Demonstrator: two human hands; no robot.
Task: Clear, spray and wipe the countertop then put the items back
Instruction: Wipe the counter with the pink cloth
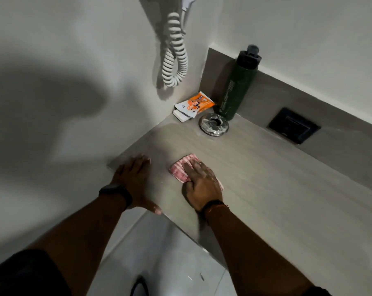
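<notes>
My right hand (202,180) presses flat on a folded pink-and-white cloth (179,170) near the front left part of the grey countertop (276,178). My left hand (136,178) rests palm down on the countertop's left corner, fingers spread, holding nothing. At the back corner stand a dark green bottle (236,86), a round metal ashtray (214,124), an orange sachet (199,103) and a small white soap bar (180,116).
A coiled white cord (174,52) hangs on the left wall above the corner. A black socket plate (294,126) is set in the backsplash at the right. Pale floor tiles (163,253) lie below the counter's front edge.
</notes>
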